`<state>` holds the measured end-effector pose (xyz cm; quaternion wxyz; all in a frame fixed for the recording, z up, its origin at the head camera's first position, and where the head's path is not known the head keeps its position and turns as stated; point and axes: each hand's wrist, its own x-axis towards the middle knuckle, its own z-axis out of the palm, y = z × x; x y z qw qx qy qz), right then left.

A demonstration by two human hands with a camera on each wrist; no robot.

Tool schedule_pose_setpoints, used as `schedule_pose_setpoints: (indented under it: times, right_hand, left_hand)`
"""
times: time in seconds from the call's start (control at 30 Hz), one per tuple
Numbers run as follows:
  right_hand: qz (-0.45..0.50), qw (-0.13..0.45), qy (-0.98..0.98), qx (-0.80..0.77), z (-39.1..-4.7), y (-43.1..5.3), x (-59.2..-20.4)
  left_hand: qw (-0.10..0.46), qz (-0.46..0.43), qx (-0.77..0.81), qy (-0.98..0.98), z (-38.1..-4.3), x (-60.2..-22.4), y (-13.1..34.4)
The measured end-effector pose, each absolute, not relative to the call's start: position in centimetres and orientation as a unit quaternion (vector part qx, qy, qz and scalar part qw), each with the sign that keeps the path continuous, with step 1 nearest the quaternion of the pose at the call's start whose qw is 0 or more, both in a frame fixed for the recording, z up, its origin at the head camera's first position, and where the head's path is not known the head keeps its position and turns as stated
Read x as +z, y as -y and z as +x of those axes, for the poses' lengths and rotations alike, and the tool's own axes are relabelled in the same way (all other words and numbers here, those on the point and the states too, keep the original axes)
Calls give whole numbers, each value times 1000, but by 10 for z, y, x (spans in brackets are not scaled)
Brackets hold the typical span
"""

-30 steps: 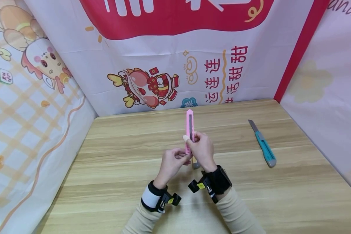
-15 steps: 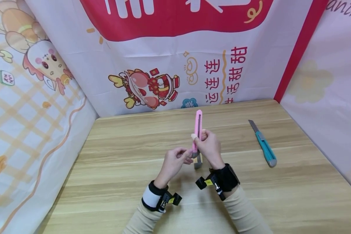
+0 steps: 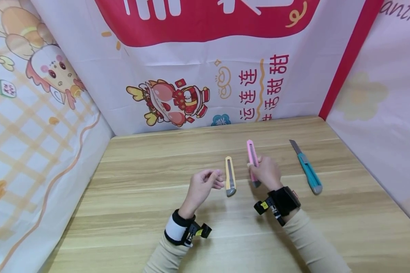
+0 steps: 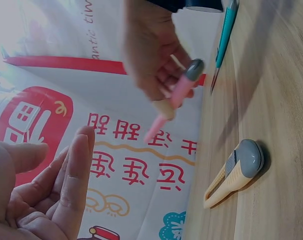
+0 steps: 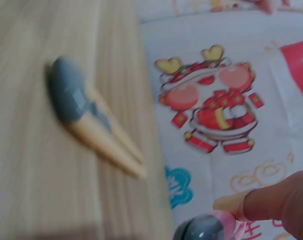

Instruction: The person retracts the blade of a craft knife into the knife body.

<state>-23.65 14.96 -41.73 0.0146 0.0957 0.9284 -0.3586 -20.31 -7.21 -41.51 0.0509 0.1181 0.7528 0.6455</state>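
The yellow knife (image 3: 230,179) lies on the table (image 3: 130,212), a grey strip showing inside its slotted case. Right of it, the right hand (image 3: 268,173) pinches the pink knife (image 3: 252,153) between thumb and fingers, above the table. Just left of the yellow knife, the left hand (image 3: 201,186) is loosely curled, grasping nothing. Well to its right lies the teal knife (image 3: 308,171), blade (image 3: 295,146) out of its handle.

Pink cutter (image 3: 252,154) plastic, grey end (image 5: 205,228) glossy; tabletop (image 3: 140,163) wood-grained; backdrop (image 3: 184,60) creased cloth
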Motion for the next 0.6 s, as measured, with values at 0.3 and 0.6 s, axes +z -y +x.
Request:
schedule_pose_setpoints:
  times: [0.3,0.6]
  right_hand:
    - [129,61,-949,-283,-243,-178,-433]
    - [178,103,-945,-256,-252,-189,-442]
  left_hand:
    - [46,124,650,-748,-202,-413,71]
    - [46,119,645,-754,-204,-414,71]
